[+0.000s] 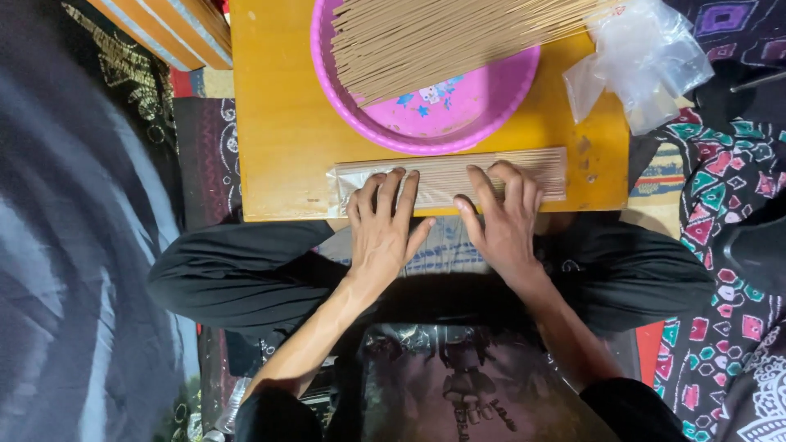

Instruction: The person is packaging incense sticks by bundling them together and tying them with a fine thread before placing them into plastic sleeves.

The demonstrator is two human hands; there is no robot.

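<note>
Incense sticks (458,173) in a clear plastic sleeve (348,178) lie at the near edge of the yellow table (278,139), left hand (383,225) and right hand (503,221) pressing flat, fingers spread. Thin and brittle, the bundle likely handles best gripped across its middle. Loose sticks fill a pink basin (426,123); empty clear bags (643,57) sit at the table's right.

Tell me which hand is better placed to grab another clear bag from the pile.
Right. The right hand lies on the stick bundle nearer the clear bags at the table's far right corner.
</note>
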